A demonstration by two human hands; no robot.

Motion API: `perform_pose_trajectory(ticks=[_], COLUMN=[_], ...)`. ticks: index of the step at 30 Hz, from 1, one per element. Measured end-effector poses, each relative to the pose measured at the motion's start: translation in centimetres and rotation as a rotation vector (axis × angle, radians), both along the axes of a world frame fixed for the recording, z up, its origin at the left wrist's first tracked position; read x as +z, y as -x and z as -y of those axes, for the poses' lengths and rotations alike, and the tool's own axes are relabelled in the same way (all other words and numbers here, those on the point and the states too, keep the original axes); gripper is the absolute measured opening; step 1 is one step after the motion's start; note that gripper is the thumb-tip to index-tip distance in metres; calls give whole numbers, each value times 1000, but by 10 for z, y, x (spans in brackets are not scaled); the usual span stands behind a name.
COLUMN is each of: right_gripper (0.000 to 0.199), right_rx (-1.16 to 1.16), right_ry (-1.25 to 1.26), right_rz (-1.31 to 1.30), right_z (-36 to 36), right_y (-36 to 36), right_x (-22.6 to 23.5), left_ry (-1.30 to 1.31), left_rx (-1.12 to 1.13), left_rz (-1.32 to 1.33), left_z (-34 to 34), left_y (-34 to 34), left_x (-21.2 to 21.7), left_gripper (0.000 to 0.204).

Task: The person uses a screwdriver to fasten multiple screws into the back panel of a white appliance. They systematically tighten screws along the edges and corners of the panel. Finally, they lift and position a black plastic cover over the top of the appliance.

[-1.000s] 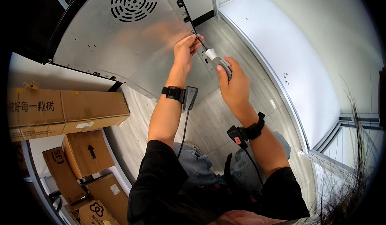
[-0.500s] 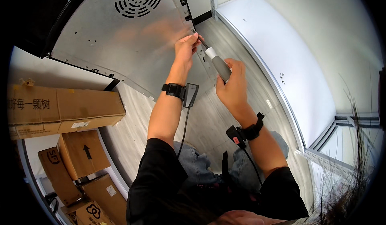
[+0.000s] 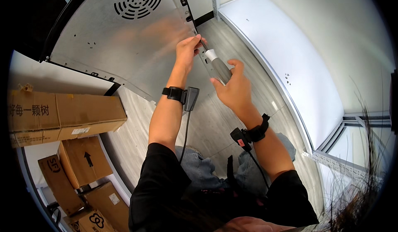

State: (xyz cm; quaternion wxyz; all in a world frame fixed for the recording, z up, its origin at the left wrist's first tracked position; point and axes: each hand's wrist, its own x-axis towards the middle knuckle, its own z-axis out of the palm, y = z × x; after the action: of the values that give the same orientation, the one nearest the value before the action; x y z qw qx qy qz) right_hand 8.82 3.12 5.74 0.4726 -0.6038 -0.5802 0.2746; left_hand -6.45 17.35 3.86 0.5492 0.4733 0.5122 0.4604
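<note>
Grey-handled screwdriver (image 3: 219,66) clamped in right hand (image 3: 234,89), tip at metal panel (image 3: 124,45) edge; left hand (image 3: 187,49) fingers pinch there. Driving step; next needs steady alignment.

Pale grey plank floor (image 3: 215,124) carries it all here. The big grey metal panel (image 3: 120,45) with its round vent rests on it at the top, and brown cardboard boxes (image 3: 62,116) sit stacked along the left, beside a white board (image 3: 54,80).
</note>
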Motion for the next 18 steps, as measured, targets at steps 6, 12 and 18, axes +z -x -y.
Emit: perform_pose_trajectory(ticks=[6, 12, 18], right_gripper=[42, 43, 43], right_rx=[-32, -55, -9], right_ry=[-111, 62, -9], right_rz=[60, 85, 119], right_z=[0, -1, 1], right_y=[0, -1, -5], right_x=[-18, -8, -9], left_ry=[3, 36, 44], left_rx=[7, -57, -45], left_rz=[35, 57, 57], left_z=[-2, 2, 0], left_y=[-2, -2, 1], left_x=[-1, 5, -3], left_gripper=[23, 22, 22])
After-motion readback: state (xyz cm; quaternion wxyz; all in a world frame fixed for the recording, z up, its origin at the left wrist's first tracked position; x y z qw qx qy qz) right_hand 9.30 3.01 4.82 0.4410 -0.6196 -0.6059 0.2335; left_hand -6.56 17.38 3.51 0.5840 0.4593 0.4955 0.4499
